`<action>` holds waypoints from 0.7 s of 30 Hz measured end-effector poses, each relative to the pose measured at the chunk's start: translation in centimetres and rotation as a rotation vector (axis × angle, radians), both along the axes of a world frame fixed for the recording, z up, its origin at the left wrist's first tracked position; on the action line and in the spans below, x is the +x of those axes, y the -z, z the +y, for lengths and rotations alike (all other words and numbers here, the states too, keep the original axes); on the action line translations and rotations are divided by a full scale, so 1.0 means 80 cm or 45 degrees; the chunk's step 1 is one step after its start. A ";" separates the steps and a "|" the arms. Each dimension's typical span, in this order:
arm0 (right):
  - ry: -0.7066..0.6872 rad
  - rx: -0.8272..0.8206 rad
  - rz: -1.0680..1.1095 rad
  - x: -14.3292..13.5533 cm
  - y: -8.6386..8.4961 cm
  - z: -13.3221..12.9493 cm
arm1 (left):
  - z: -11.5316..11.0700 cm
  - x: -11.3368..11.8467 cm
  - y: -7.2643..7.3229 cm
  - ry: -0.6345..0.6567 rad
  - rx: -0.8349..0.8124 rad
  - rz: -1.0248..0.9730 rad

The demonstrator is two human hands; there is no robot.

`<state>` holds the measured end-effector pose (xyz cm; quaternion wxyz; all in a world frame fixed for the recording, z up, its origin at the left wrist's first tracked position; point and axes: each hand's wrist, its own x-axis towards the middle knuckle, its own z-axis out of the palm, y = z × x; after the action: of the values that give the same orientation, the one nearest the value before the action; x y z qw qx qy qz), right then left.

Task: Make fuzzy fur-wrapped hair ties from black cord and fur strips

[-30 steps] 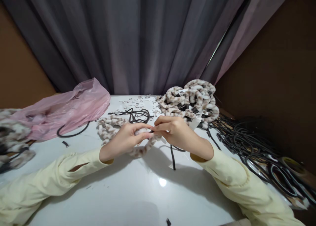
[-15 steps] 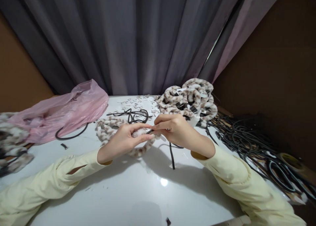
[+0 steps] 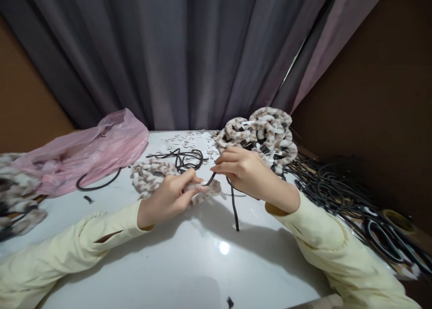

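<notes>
My left hand (image 3: pixel 173 193) is closed on one end of a fluffy white-and-brown fur tube (image 3: pixel 213 190), part of which hangs behind the fingers. In my right hand (image 3: pixel 243 169) a black cord (image 3: pixel 210 179) is pinched between thumb and fingertips. A short length of that cord spans the gap between the hands, its lower end at the left fingertips. Whether it sits inside the tube is hidden by the fingers. More fluffy fur strips (image 3: pixel 145 176) lie on the table just behind my left hand. Below my right hand, a black cord piece (image 3: pixel 235 210) hangs or lies.
Coiled black cord (image 3: pixel 191 159) lies behind the hands. Fluffy rings (image 3: pixel 270 124) are piled at the back right, beside a tangle of black cords (image 3: pixel 324 187). A pink plastic bag (image 3: pixel 111 142) and a bent cord (image 3: pixel 97 188) are at left. Grey curtains (image 3: pixel 168 52) hang behind.
My right hand has moved slightly up and right, away from the left, so more black cord shows between them. My left hand has shifted a little down; the fur tube's loop has shifted.
</notes>
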<state>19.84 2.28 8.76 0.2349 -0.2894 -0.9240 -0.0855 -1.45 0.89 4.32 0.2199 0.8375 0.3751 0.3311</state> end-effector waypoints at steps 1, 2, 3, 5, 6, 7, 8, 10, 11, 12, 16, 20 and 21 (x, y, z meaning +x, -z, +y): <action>-0.021 0.034 0.023 -0.001 0.004 0.003 | -0.001 -0.001 0.001 0.039 0.028 0.010; -0.044 0.047 0.052 -0.003 0.009 0.007 | -0.003 -0.002 0.002 0.073 0.046 0.014; -0.068 0.035 0.082 -0.005 0.014 0.010 | -0.004 -0.002 0.002 0.099 0.053 0.009; -0.126 -0.054 0.145 -0.009 0.024 0.016 | -0.005 -0.003 0.002 0.112 0.030 -0.008; -0.150 -0.122 0.177 -0.010 0.028 0.018 | -0.006 -0.002 0.001 0.103 0.012 -0.014; -0.173 -0.193 0.204 -0.011 0.030 0.020 | -0.006 -0.002 0.000 0.093 -0.007 -0.015; -0.191 -0.259 0.223 -0.012 0.032 0.020 | -0.006 -0.001 -0.001 0.089 -0.026 -0.010; -0.209 -0.351 0.241 -0.012 0.032 0.021 | -0.006 0.002 -0.004 0.103 -0.068 0.002; -0.203 -0.382 0.234 -0.011 0.031 0.022 | -0.006 0.003 -0.006 0.107 -0.093 0.002; -0.191 -0.411 0.213 -0.010 0.030 0.022 | -0.006 0.004 -0.007 0.099 -0.132 -0.002; -0.046 -0.496 0.105 -0.008 0.025 0.021 | -0.001 0.008 -0.013 -0.022 -0.442 -0.100; 0.243 -0.314 0.319 -0.015 0.013 0.000 | 0.012 0.010 -0.017 -0.072 -0.804 -0.420; 0.267 -0.315 0.375 -0.017 0.010 -0.007 | 0.016 0.010 -0.018 -0.059 -0.896 -0.523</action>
<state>18.45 1.69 7.95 0.3199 -0.4200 -0.8480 0.0477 -0.64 2.14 5.72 0.5559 0.6187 0.4327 0.3477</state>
